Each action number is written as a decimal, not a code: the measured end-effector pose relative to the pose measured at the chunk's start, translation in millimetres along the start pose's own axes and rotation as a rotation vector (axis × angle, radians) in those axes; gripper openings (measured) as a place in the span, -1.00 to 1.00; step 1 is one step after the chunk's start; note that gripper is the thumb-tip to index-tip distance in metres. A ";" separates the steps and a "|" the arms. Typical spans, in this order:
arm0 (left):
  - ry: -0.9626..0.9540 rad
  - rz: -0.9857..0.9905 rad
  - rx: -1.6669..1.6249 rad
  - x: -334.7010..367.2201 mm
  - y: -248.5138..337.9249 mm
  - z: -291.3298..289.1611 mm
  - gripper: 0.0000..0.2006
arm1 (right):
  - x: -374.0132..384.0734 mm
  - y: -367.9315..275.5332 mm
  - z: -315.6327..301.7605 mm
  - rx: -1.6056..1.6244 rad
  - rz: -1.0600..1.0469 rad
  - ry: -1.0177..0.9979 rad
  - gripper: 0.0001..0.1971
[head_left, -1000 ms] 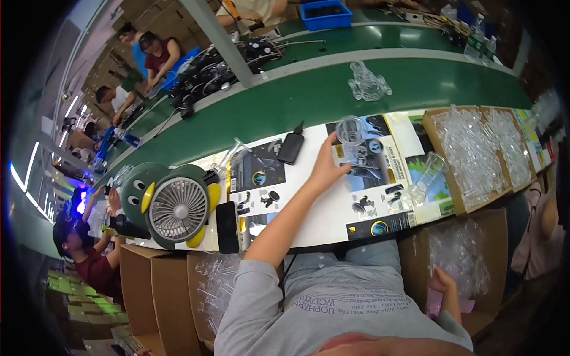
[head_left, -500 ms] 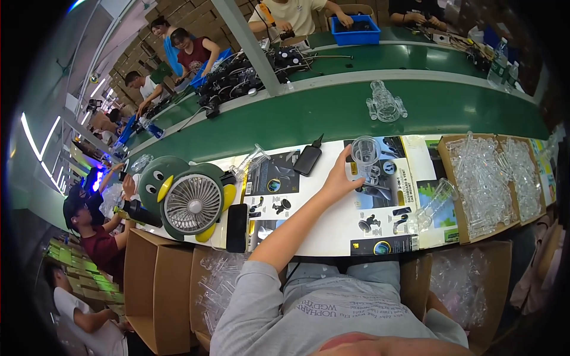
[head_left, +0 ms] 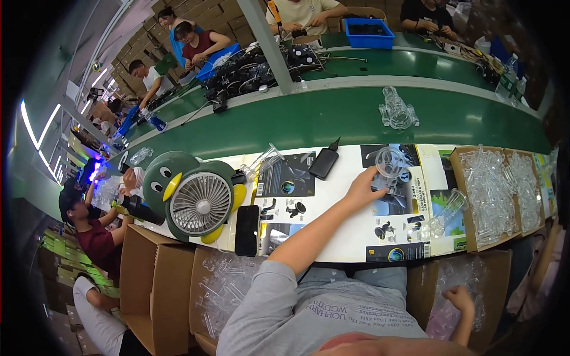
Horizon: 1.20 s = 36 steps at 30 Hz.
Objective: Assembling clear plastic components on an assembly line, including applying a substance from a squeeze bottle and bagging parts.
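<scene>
A clear plastic cup-shaped part [head_left: 390, 161] with a narrower lower end stands over the printed cardboard in front of me. My left hand [head_left: 362, 190] reaches in from the left, thumb and fingers closed about its lower side. Low on the right, my right hand [head_left: 459, 298] is raised over a carton [head_left: 497, 291] holding clear plastic bags. Its fingers are curled together, and I cannot make out anything in them. Another clear part with side tubes [head_left: 399, 110] rests on the green bench, and a similar clear part [head_left: 448, 212] lies right of my left hand.
Shallow cartons [head_left: 469, 240] full of small clear tubes stand at the right. A penguin-shaped fan [head_left: 202, 202], a phone [head_left: 246, 231] and a black dropper bottle [head_left: 324, 162] are on the left. An open carton [head_left: 205, 332] of clear tubes sits below. Co-workers sit across the green bench [head_left: 285, 121].
My left hand and the cup-shaped part have shifted slightly right. My right hand, hidden low down before, has come up over the right carton. The whole view has also shifted a little.
</scene>
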<state>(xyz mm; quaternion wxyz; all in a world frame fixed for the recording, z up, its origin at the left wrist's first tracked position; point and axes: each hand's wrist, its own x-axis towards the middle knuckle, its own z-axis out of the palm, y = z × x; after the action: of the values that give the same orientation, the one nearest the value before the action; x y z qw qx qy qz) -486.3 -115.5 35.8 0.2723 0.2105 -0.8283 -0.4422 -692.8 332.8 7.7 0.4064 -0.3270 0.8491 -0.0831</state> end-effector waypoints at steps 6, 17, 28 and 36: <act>0.088 0.009 -0.064 -0.4 15.0 -0.5 -0.50 | -72.6 -126.5 -78.5 0.531 -0.362 0.049 -0.81; 0.339 0.363 -0.158 -27.3 51.0 0.5 -0.45 | 37.3 -348.6 -26.7 -0.009 -0.948 0.637 -0.29; 0.318 -0.043 -0.537 -6.3 17.5 5.1 -0.40 | 157.8 -400.3 -63.0 0.742 -0.714 0.451 -0.66; 0.246 -0.019 -0.264 -2.1 1.2 19.1 -0.62 | 264.2 -409.8 -111.2 1.708 -0.601 0.018 -0.74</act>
<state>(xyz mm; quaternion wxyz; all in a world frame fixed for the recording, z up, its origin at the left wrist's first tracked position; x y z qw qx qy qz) -497.0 -101.9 27.5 0.3928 0.2333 -0.7215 -0.5203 -696.2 -162.2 79.4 0.4652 -0.1213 0.3803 -0.7901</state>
